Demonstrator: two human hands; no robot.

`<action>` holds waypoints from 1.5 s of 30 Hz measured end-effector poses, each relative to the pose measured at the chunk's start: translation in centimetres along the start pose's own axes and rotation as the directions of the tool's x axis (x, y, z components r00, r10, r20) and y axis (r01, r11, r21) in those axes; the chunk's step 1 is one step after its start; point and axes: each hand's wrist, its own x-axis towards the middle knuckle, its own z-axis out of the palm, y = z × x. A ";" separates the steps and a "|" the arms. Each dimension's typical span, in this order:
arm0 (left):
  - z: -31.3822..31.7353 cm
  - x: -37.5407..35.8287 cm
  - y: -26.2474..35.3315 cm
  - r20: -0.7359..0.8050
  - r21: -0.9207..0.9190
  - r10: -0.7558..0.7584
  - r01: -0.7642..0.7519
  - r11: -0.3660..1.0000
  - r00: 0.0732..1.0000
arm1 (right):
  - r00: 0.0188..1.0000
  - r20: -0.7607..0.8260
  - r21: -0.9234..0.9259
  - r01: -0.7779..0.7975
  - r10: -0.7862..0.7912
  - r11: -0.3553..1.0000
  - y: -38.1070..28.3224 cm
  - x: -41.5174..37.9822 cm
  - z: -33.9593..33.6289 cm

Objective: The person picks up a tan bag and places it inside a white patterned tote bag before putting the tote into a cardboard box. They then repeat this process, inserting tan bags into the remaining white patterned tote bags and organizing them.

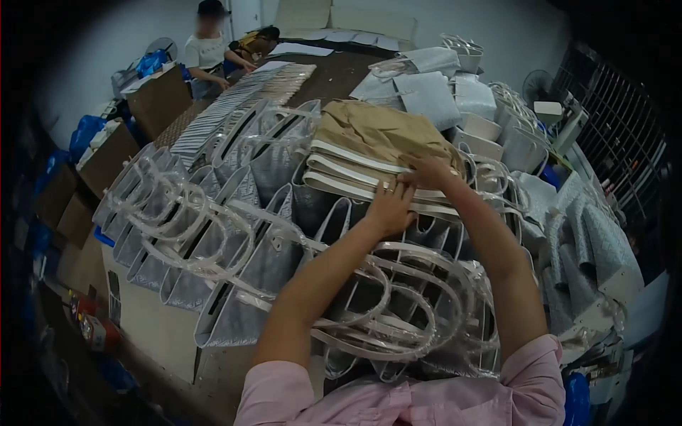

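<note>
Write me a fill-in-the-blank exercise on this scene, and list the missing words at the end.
1. The left hand and right hand are on tan cloth whose edges are ____.
2. A ring shows on the ____ hand.
3. The sleeves nearest the camera are ____.
4. The dark window bars stand on the ____ side of the picture.

Missing words: white; left; pink; right.
</note>
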 end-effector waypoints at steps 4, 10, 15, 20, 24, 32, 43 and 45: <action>0.5 0.2 -0.3 -0.035 -0.011 0.024 -0.024 1.000 0.999 | 0.959 0.003 -0.143 0.281 -0.283 0.949 2.4 1.8 1.2; -0.2 0.6 0.2 0.064 -0.047 -0.027 0.030 0.998 0.998 | 0.985 0.152 -0.259 0.119 -0.081 0.958 1.4 3.4 -3.2; -0.1 0.4 0.4 -0.023 -0.029 -0.016 0.015 0.999 1.000 | 0.884 -0.466 -0.172 -0.059 -0.029 0.983 9.6 7.1 -12.9; 0.6 0.4 0.6 -0.091 -0.022 -0.044 0.042 0.999 0.995 | 0.649 -0.760 -0.162 -0.132 -0.038 0.978 8.7 -2.4 -29.8; -0.6 0.8 -0.7 0.058 -0.119 -0.047 0.053 0.991 0.997 | 0.527 -0.849 -0.070 -0.057 -0.029 0.996 4.3 -13.3 -36.6; -3.4 8.5 -7.5 0.322 -0.588 -0.343 0.470 0.658 0.883 | 0.559 -0.719 0.509 0.017 0.414 0.861 0.4 -36.4 -29.8; -12.7 6.3 25.5 0.392 -0.806 0.413 0.091 0.585 0.822 | 0.591 -0.209 0.943 0.333 0.779 0.001 2.6 -50.7 -10.3; -12.3 4.1 31.3 0.274 -0.835 0.463 -0.031 0.550 0.843 | 0.592 -0.233 0.916 0.400 0.772 -0.031 2.8 -52.5 -8.9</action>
